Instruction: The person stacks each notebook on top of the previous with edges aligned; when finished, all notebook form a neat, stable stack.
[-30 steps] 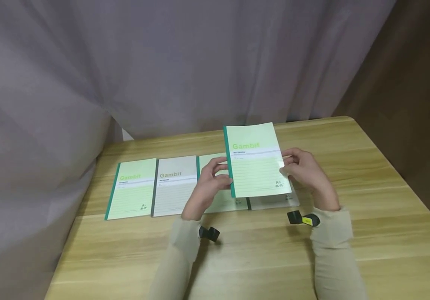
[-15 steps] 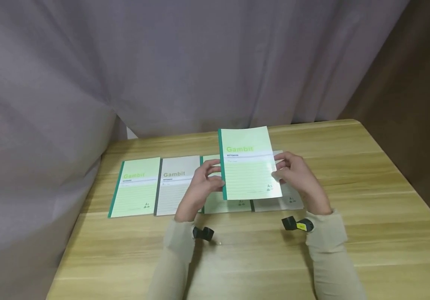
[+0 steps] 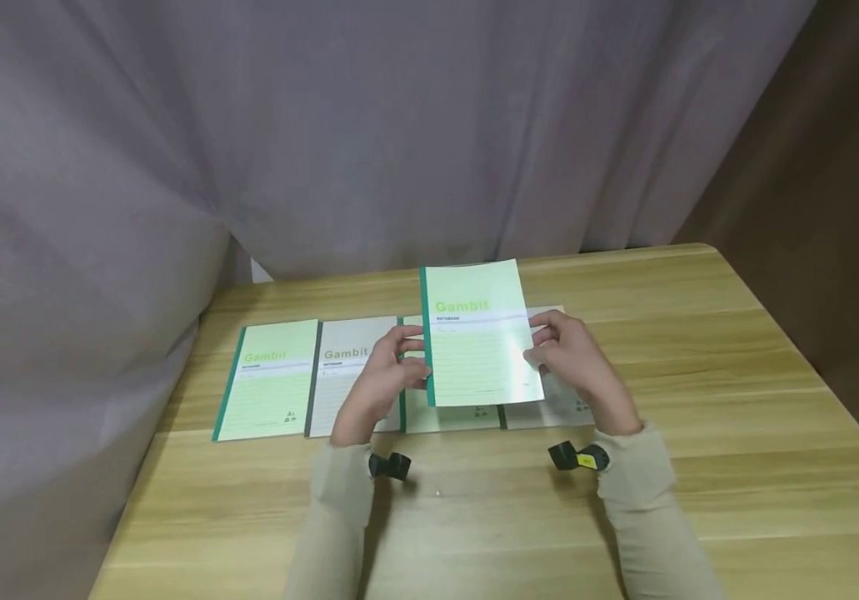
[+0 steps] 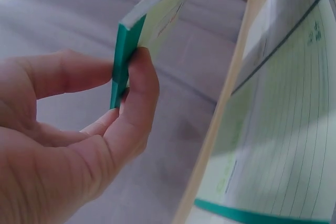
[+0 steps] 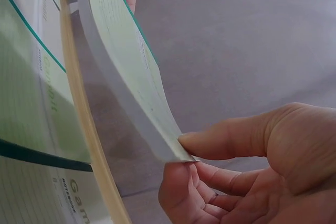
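Both hands hold a light green notebook (image 3: 477, 350) with a dark green spine, raised over the row on the table. My left hand (image 3: 380, 379) pinches its spine edge; in the left wrist view the thumb and fingers sit on either side of the green spine (image 4: 121, 51). On the opposite edge, my right hand (image 3: 571, 354) pinches the pages between thumb (image 5: 231, 135) and fingers. Underneath, a second green notebook (image 3: 451, 418) and a grey notebook (image 3: 549, 412) are partly covered. Left of them lie another grey notebook (image 3: 347, 375) and a green notebook (image 3: 267, 383).
The notebooks rest side by side on a wood-grain table (image 3: 474, 517). A grey curtain (image 3: 369, 125) hangs behind the far edge and down the left side. Each wrist wears a small black camera, such as the right one (image 3: 577, 457).
Both hands have carried the held notebook leftward and slightly toward the person. More of the grey notebook on the right now shows. The row on the table stays in place.
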A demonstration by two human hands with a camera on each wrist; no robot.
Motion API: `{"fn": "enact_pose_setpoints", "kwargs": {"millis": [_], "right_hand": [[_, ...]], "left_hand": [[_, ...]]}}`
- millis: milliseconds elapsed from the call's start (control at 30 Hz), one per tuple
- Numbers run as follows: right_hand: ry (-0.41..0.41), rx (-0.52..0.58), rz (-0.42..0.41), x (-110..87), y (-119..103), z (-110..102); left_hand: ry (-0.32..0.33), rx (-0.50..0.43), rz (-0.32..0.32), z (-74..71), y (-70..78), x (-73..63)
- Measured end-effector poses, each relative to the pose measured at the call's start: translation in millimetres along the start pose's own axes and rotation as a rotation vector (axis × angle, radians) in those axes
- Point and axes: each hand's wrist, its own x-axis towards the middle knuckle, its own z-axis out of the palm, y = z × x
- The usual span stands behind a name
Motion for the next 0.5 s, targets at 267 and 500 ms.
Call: {"fn": "enact_pose_setpoints", "kwargs": {"millis": [267,500], "right_hand": [[-0.033,-0.011,0.003,3.0,2.6,15.8],[-0.031,-0.038,-0.003,3.5,2.9,19.7]], "left_hand": [[0.043,0.107,-0.048,-10.3,-6.6,-2.0],[0.051,0.126,-0.063,-12.6,-9.3,1.5]]}}
